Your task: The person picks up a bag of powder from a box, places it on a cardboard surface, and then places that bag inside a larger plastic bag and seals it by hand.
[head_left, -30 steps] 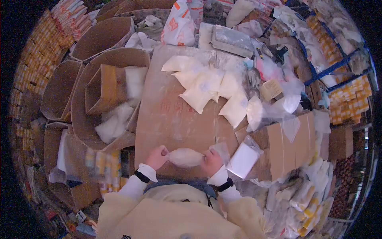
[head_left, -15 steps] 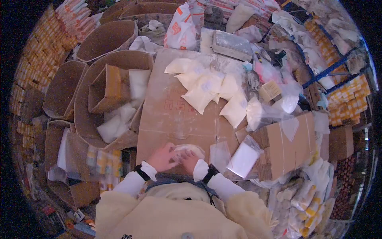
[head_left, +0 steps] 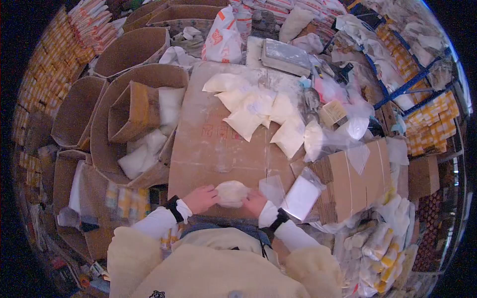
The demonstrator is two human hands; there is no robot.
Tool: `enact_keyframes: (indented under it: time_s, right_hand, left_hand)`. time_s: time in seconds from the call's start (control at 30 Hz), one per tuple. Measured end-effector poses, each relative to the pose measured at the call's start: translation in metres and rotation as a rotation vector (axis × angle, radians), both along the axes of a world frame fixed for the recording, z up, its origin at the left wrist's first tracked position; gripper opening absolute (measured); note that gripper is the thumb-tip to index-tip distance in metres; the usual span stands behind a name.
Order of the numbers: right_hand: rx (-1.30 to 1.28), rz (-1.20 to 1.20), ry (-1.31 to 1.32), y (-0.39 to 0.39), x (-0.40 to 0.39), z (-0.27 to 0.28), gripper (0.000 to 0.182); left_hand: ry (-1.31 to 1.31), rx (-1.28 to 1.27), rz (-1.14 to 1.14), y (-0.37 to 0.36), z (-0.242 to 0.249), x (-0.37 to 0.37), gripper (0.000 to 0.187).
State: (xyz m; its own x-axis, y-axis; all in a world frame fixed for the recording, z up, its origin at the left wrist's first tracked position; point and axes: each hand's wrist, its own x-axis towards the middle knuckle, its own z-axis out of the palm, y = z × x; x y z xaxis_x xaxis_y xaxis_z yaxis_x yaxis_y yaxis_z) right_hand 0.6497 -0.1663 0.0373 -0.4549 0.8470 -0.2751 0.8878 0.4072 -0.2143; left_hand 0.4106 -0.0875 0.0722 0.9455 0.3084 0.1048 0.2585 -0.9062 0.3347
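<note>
A small clear plastic bag of cream-white powder lies near the front edge of the cardboard-topped work surface. Its left end is pinched by the fingers of my left hand. At the opposite end, my right hand has its fingers closed on the bag's edge. Several filled powder bags lie overlapping farther back on the cardboard. To the right of my right hand are a flat clear plastic sheet or empty bag and a wrapped stack of white bags or sheets.
Large open cardboard boxes stand at the left, one holding white bags. A metal scale sits at the back beside a white and orange sack. Flattened cartons are stacked at the right, near blue shelving.
My hands have spread apart from over the powder bag to its two ends, uncovering its middle. The right hand moved rightward. The view has shifted slightly.
</note>
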Motion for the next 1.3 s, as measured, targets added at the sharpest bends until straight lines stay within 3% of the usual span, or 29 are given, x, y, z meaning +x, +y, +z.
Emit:
enact_keyframes:
  time_s: [0.13,0.33,0.43,0.5,0.53,0.6,0.63,0.73,0.8,0.83,0.9,0.93,1.07,1.17,1.3]
  right_hand:
    - [0.358,0.121,-0.007,0.005,0.024,0.021,0.018]
    - [0.347,0.264,0.014,0.012,0.036,0.035,0.018]
    - [0.221,0.157,-0.029,0.013,0.015,0.051,0.019]
    - [0.118,0.109,0.211,0.013,-0.012,0.037,0.021]
    - [0.066,0.083,0.331,0.015,-0.027,0.030,0.022]
    - [0.198,0.089,0.526,0.021,-0.055,0.023,0.026]
    - [0.264,0.094,0.624,0.023,-0.065,0.020,0.029]
    - [0.105,0.097,0.685,0.033,-0.080,0.007,0.030]
    - [-0.169,0.145,0.560,0.042,-0.075,0.021,0.028]
    - [-0.306,0.168,0.493,0.046,-0.073,0.030,0.028]
    - [-0.328,0.148,0.264,0.050,-0.070,0.021,0.023]
    - [-0.338,0.138,0.149,0.052,-0.069,0.020,0.021]
    - [-0.005,0.051,0.377,0.034,-0.056,0.021,0.010]
    - [0.063,0.047,0.435,0.018,-0.053,0.027,0.006]
    - [0.223,0.069,-0.018,0.014,-0.009,0.035,0.009]
  left_hand:
    - [0.062,-0.076,0.036,-0.005,0.002,-0.001,0.016]
    - [-0.074,-0.067,0.059,-0.003,-0.012,-0.014,0.016]
    - [-0.043,-0.012,0.152,-0.008,-0.010,-0.016,0.016]
    - [-0.066,-0.035,0.229,-0.012,-0.005,-0.013,0.015]
    - [-0.086,-0.165,0.339,-0.014,0.000,-0.010,0.015]
    - [-0.125,-0.427,0.557,-0.017,0.009,-0.006,0.015]
    - [-0.145,-0.441,0.564,-0.017,0.006,-0.008,0.015]
    - [-0.195,-0.550,0.615,-0.020,-0.004,-0.014,0.015]
    - [-0.220,-0.715,0.674,-0.024,-0.002,-0.011,0.016]
    - [-0.303,-0.564,0.627,-0.025,-0.010,-0.012,0.016]
    - [-0.458,-0.260,0.522,-0.025,-0.034,-0.014,0.015]
    - [-0.430,-0.263,0.549,-0.026,-0.030,-0.014,0.014]
    - [-0.278,-0.268,0.581,-0.034,-0.023,-0.012,0.014]
    - [-0.257,-0.242,0.529,-0.033,-0.032,-0.010,0.018]
    - [-0.297,-0.206,0.406,-0.027,-0.065,-0.020,0.026]
